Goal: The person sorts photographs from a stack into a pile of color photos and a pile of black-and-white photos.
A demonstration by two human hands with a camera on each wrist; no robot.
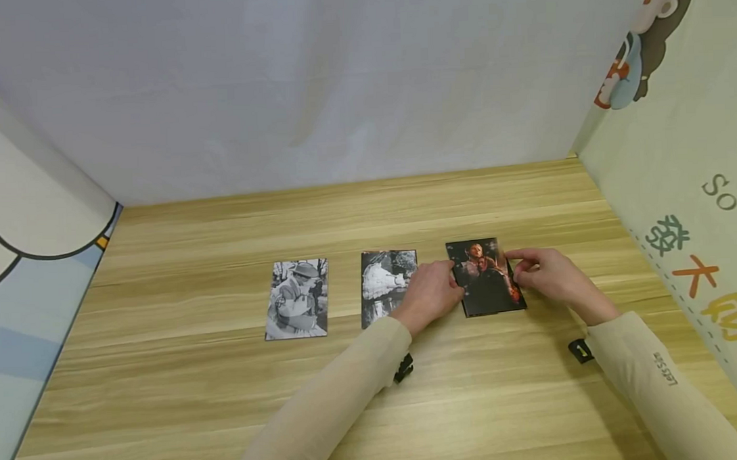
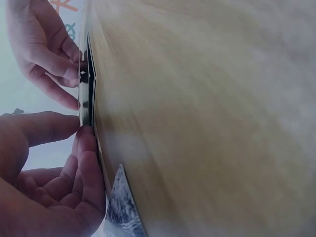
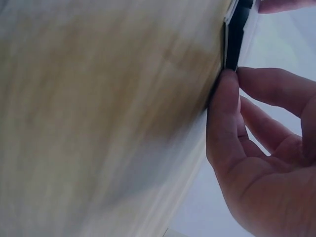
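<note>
Both arms (image 1: 334, 393) extended | left hand (image 1: 430, 293): fingers (image 2: 90, 170) pinching | right hand (image 1: 551, 276): fingers (image 3: 225, 116) pinching

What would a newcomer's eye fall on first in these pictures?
Probably the dark picture card, pinched at its sides by the left hand and right hand. Next, the two black-and-white cards lying to its left on the wooden table. Then the colourful lettering on the wall at right.

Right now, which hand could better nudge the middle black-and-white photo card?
Probably the left hand: it's beside the middle photo card, while the right hand is beyond the dark color photo card. Both hold that card.
</note>
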